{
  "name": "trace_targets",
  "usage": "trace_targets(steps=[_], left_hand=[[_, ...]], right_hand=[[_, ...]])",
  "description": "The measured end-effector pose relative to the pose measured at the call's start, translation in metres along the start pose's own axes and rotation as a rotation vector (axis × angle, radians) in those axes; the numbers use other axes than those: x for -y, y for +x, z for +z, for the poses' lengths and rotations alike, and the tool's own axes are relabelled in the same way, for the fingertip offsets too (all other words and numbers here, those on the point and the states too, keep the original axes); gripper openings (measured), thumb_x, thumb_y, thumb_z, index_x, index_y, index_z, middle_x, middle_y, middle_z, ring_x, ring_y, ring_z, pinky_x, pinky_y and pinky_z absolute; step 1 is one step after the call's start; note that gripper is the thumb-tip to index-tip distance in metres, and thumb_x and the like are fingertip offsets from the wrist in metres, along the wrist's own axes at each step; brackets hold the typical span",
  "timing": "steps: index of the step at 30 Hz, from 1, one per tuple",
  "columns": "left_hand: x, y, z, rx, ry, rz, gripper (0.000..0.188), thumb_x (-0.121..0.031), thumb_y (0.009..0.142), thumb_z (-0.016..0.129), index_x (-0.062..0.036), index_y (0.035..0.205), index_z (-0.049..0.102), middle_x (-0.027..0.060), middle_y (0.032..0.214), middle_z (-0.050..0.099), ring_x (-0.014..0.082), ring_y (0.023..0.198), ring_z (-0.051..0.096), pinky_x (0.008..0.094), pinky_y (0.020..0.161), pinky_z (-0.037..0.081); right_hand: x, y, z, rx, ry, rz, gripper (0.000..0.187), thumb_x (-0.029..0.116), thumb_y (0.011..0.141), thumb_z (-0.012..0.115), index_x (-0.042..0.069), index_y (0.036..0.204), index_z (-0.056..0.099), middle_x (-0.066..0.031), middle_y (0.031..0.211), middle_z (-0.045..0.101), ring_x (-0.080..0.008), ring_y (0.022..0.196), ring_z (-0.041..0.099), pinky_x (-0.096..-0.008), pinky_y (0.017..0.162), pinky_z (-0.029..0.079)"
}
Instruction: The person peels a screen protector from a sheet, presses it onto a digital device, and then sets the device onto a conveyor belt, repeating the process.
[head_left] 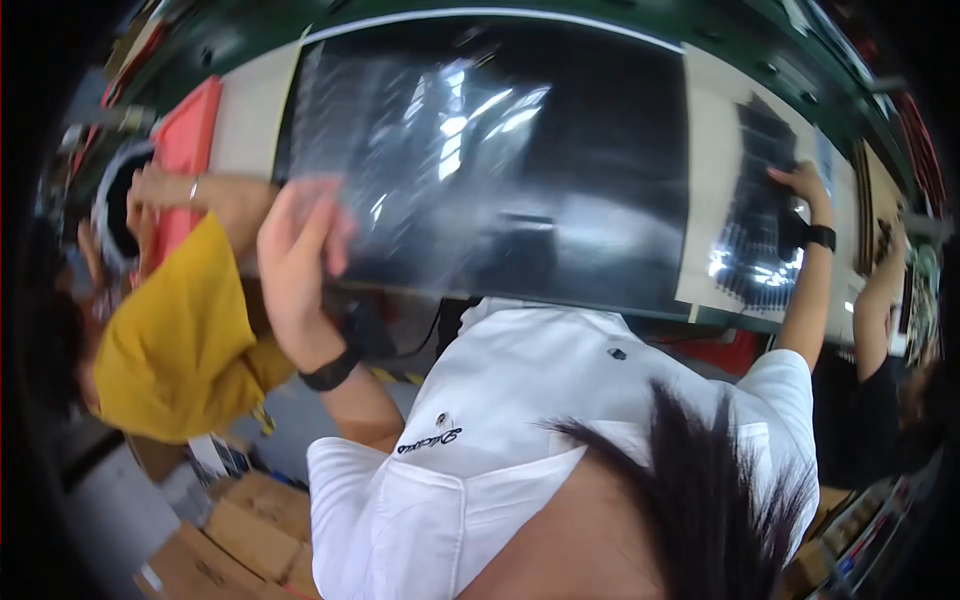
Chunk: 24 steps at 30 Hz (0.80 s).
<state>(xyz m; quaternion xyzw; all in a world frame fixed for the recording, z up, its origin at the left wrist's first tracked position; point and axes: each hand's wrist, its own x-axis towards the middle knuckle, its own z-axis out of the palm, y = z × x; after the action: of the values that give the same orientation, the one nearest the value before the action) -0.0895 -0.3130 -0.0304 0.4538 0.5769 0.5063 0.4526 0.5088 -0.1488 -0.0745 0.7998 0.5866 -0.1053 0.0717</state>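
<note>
My left hand (pixel 300 262), with a black band at its wrist, is over the near left part of a clear, glossy plastic sheet (pixel 420 150). Its fingers look bent but are smeared by motion, so I cannot tell whether they grip the sheet. Under the sheet is a black work mat (pixel 620 140). Reaching out to the right, my right hand (pixel 808 190) touches the far right side of a fanned stack of dark, shiny film pieces (pixel 760 190). Its visible fingers are stretched out over the stack, and the others are hidden.
Pale boards (pixel 708 150) flank the mat, the right one under the film stack. A red tray (pixel 185 150) stands at the left. Beside me a co-worker in a yellow top (pixel 185 340) works near it; another person's arm (pixel 875 290) is at right. Cardboard boxes (pixel 250 515) lie below left.
</note>
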Motion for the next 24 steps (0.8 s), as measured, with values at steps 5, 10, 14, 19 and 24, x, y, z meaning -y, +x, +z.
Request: trace_targets(steps=[5, 10, 14, 19, 24], left_hand=[[0.154, -0.174, -0.147, 0.070, -0.261, -0.383, 0.018, -0.014, 0.079, 0.051, -0.0019, 0.093, 0.050, 0.0038, 0.060, 0.050, 0.0047, 0.034, 0.033, 0.0163, 0.034, 0.024], [0.296, -0.251, -0.169, -0.107, -0.412, -0.644, 0.025, -0.015, 0.077, 0.056, -0.0043, 0.098, 0.050, 0.0034, 0.082, 0.055, 0.0073, 0.054, 0.050, 0.0160, 0.046, 0.040], [0.349, -0.249, -0.165, -0.232, -0.379, -0.797, 0.036, -0.019, 0.075, 0.060, -0.0046, 0.105, 0.048, 0.0083, 0.101, 0.051, 0.0153, 0.063, 0.057, 0.0239, 0.053, 0.048], [0.311, -0.229, -0.133, -0.398, -0.453, -0.558, 0.043, -0.035, 0.070, 0.061, -0.0033, 0.099, 0.054, 0.0189, 0.086, 0.056, 0.0233, 0.075, 0.059, 0.0306, 0.057, 0.049], [0.049, -0.185, -0.057, 0.853, 0.711, -0.335, 0.040, -0.038, 0.069, 0.059, -0.0005, 0.084, 0.060, 0.0181, 0.079, 0.059, 0.0244, 0.071, 0.059, 0.0287, 0.066, 0.045]], right_hand=[[-0.077, -0.048, 0.041, -0.374, 0.207, -0.019, 0.051, 0.039, 0.060, 0.070, -0.004, 0.082, 0.055, -0.0095, 0.071, 0.057, -0.0169, 0.064, 0.053, -0.0287, 0.056, 0.041], [-0.092, -0.104, 0.037, -0.373, 0.401, -0.062, 0.051, 0.028, 0.069, 0.065, -0.002, 0.106, 0.047, -0.0057, 0.087, 0.054, -0.0120, 0.078, 0.050, -0.0219, 0.069, 0.038], [-0.013, -0.161, 0.014, -0.456, 0.546, -0.351, 0.044, 0.018, 0.075, 0.060, 0.000, 0.111, 0.044, -0.0084, 0.099, 0.052, -0.0137, 0.092, 0.048, -0.0219, 0.077, 0.037], [0.098, -0.272, -0.034, -0.435, 0.794, -0.673, 0.038, 0.008, 0.077, 0.057, 0.003, 0.113, 0.044, -0.0041, 0.099, 0.052, -0.0120, 0.091, 0.049, -0.0214, 0.077, 0.038], [0.125, -0.330, -0.064, -0.057, 1.153, -0.718, 0.031, 0.001, 0.072, 0.057, 0.002, 0.102, 0.049, -0.0019, 0.091, 0.053, -0.0091, 0.083, 0.050, -0.0199, 0.073, 0.038]])
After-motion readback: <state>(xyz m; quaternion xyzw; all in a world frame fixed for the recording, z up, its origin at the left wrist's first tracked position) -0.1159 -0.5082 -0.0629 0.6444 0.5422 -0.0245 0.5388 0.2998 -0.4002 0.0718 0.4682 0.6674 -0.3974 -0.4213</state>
